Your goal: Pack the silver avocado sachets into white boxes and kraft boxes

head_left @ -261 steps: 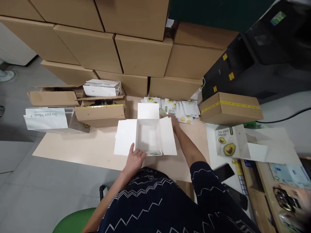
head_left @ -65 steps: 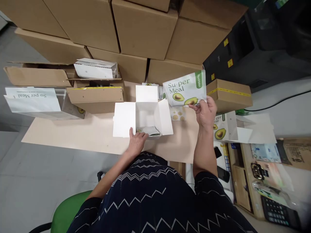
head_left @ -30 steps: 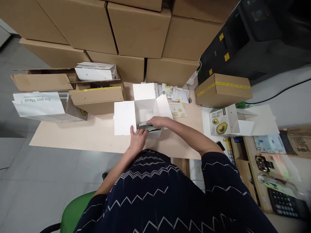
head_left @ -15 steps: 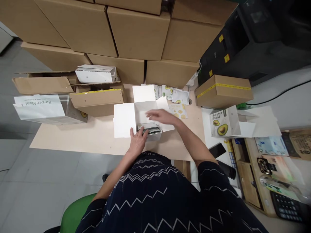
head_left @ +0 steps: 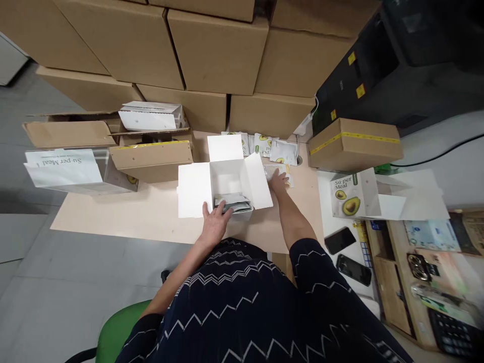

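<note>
A white cardboard box stands on the table in front of me with its flaps folded outward. Several flat sachets lie inside, towards the near side. My left hand is at the box's near left corner, its fingers hooked over the rim and touching the sachets' edge. To the right of the box, my right hand reaches onto a pale sachet with yellow round prints. Its fingers are spread on that sachet, which they partly cover.
Avocado-print sachets lie in a row behind the box. Brown cartons and a printed white box stand left. A taped carton, another printed box and two phones are right. Stacked cartons form the back.
My right hand has moved from above the open box to the right, down onto the yellow-printed sachet. My left hand stays at the box's near corner. The view has shifted slightly.
</note>
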The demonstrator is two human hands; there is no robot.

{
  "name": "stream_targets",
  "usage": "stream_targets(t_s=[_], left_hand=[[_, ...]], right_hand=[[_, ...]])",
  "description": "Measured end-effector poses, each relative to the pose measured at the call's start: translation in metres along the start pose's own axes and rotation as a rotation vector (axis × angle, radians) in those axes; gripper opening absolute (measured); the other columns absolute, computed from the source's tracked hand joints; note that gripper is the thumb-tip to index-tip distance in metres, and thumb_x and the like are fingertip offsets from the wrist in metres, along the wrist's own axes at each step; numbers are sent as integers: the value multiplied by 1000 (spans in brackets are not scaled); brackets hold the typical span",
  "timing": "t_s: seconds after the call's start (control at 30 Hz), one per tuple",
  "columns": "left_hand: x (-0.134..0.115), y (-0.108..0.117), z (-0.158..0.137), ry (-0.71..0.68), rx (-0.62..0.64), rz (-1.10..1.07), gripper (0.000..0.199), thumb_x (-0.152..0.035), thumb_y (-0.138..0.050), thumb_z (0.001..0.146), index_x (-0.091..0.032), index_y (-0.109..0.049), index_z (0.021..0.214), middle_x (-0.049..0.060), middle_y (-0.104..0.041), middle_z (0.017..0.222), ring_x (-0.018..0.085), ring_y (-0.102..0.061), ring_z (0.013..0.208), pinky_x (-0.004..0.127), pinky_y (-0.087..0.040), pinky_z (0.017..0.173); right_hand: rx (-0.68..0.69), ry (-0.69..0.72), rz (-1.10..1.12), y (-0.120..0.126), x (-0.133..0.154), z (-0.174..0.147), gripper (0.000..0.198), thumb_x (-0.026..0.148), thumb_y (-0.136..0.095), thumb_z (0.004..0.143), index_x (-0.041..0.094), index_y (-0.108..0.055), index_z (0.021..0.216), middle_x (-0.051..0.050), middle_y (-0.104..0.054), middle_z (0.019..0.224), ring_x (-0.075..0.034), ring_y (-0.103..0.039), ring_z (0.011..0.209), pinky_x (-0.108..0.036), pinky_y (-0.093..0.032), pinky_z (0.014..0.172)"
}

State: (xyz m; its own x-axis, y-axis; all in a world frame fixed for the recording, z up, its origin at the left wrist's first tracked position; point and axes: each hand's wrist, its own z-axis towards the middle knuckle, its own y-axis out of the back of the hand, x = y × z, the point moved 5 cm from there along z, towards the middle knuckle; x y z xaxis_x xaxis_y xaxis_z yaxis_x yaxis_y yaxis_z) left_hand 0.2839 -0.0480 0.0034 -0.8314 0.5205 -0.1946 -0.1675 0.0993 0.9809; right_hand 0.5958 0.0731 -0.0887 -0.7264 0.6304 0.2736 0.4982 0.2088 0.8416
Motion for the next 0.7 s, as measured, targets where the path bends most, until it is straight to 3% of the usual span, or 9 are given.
stream_targets(t_s=[0.1,0.27,0.37,0.43,0.53,0.63,0.7], left_hand=[[1,-2,0,20,15,-19,37,-12,-48,96,-26,-64,126,19,-54,146,28,-68,105,75,-20,113],[2,-3,-1,6,2,-26,36,-13,-47,97,-25,-64,125,19,-55,146,28,-68,105,76,-20,112],[3,-2,-2,-8,-7,-16,35,-12,-47,97,-25,-64,125,19,-55,145,27,-69,104,75,-23,112],[3,-1,-2,-17,-6,-6,35,-12,-47,96,-25,-64,124,19,-56,144,26,-69,102,74,-25,111],[2,1,-1,-22,-3,6,36,-11,-47,96,-24,-64,124,19,-56,144,26,-69,101,74,-25,111],[2,2,-1,-18,5,-12,37,-10,-46,96,-24,-65,124,19,-56,144,27,-69,102,75,-23,112],[2,2,-1,-14,19,-38,38,-10,-45,96,-24,-65,124,19,-55,144,28,-69,103,75,-20,113]], right_hand=[[-11,-51,-122,-13,6,-8,88,61,-53,90,20,-19,161,-26,-17,163,-46,-22,147,-66,-28,110],[8,143,-216,-16,21,-32,62,42,-47,97,12,-39,151,-28,-43,144,-43,-47,131,-56,-40,103],[25,210,-114,-2,13,-38,46,29,-52,93,12,-55,136,-24,-60,126,-38,-58,119,-50,-46,99],[-28,192,-5,21,2,-36,40,22,-55,88,14,-62,126,-19,-68,115,-34,-63,110,-46,-49,95],[-197,215,222,74,-8,-40,38,21,-51,83,14,-64,119,-14,-71,110,-26,-66,101,-39,-53,90],[-370,409,704,135,-3,-69,38,27,-53,77,16,-63,111,-9,-71,100,-22,-66,90,-36,-54,82],[-383,593,933,166,11,-98,39,30,-56,72,20,-63,109,-5,-70,97,-21,-66,90,-37,-54,81]])
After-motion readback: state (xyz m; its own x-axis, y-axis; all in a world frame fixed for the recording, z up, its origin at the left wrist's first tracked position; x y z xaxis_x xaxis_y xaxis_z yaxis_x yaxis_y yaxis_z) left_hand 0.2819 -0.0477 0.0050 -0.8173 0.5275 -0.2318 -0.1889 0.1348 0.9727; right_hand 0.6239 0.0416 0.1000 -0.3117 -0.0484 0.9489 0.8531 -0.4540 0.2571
